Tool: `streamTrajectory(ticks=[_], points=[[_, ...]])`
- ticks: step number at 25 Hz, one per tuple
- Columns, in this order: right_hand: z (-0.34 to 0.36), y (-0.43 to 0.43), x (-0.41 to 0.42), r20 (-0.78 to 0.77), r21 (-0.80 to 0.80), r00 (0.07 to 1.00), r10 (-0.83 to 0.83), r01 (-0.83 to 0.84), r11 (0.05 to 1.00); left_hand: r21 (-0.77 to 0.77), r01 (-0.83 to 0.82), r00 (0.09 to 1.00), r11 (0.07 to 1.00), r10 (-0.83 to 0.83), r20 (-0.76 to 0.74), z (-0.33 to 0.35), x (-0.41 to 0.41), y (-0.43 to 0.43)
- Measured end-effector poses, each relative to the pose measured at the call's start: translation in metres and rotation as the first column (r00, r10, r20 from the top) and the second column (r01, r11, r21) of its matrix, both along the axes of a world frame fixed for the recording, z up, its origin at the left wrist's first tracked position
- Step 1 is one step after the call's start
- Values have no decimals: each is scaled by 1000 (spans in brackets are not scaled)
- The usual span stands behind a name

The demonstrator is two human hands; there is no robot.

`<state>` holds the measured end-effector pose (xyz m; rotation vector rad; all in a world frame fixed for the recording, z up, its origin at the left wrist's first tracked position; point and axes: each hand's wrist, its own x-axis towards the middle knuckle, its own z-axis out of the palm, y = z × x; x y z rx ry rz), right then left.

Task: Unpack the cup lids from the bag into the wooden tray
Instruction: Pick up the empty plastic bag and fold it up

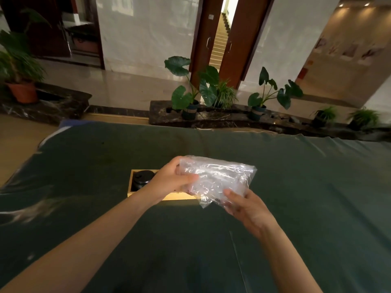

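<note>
Gripping the clear bag [220, 178] in both sets of fingers, left hand [171, 178] and right hand [243, 205] (above the wooden tray [148, 196]).

Both hands [169, 179] [243, 205] grip clear bag [220, 176] over tray [177, 196]; prob. empty.

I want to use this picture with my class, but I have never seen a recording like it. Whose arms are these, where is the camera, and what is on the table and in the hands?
There is no machine here. A person wears one wide-angle camera on the head, looking forward and down, so you see their own bare arms. Both the left hand and the right hand hold a clear plastic bag above the table. The bag looks nearly empty, though its crumpled folds hide what may be inside. Beneath it, on the dark green cloth, lies a wooden tray. At its left end sits a stack of black cup lids. Potted plants stand behind the table.
</note>
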<state>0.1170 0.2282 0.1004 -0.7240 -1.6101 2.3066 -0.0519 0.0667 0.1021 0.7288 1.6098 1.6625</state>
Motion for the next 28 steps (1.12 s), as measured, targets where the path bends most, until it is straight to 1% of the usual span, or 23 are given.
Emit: streamTrajectory(ticks=[2, 4, 5, 7, 10, 12, 14, 15, 17, 18, 20, 22, 25, 28], points=[[-1, 1, -7, -72, -68, 994, -77, 72, 995, 28, -18, 991, 999, 14, 132, 2, -3, -4], [-2, 2, -16, -97, -94, 986, -136, 127, 987, 10, 0, 971, 1000, -2, 241, 3, -2, -8], [-2, 2, -21, -100, -99, 984, -148, 138, 985, 2, 23, 962, 1000, -23, 272, 2, -1, -8], [-3, -1, -28, -130, -108, 985, -112, 99, 989, -3, 24, 964, 1000, -22, 266, -1, 0, -7], [2, -5, -31, -218, -136, 976, 16, -47, 990, -27, -99, 974, 995, 103, 200, -2, -3, -5], [4, -2, -27, -258, -176, 966, 28, -75, 982, -22, -144, 969, 989, 145, 201, -2, -5, -2], [3, 2, -22, -203, -209, 979, -34, -10, 978, -13, -168, 964, 986, 167, 205, -4, -6, 1], [2, 3, -18, -150, -189, 987, -61, 32, 981, -11, -168, 964, 986, 166, 205, -5, -4, 4], [-4, 9, -8, -47, -67, 992, -118, 115, 991, -6, -140, 971, 990, 139, 196, -7, 2, 11], [-5, 12, -2, -26, -7, 986, -167, 167, 986, -2, -117, 975, 993, 116, 190, -7, 6, 17], [-9, 22, 16, -31, 71, 962, -272, 273, 959, 2, -58, 977, 998, 56, 204, -10, 17, 33], [-12, 35, 39, -45, 98, 936, -350, 353, 931, -11, 14, 975, 1000, -11, 222, -13, 29, 52], [-18, 65, 92, -42, 99, 887, -461, 462, 881, 2, 156, 965, 988, -153, 213, -18, 60, 91], [-24, 98, 165, -16, 96, 814, -581, 580, 809, 17, 273, 943, 962, -271, 195, -22, 113, 138]])
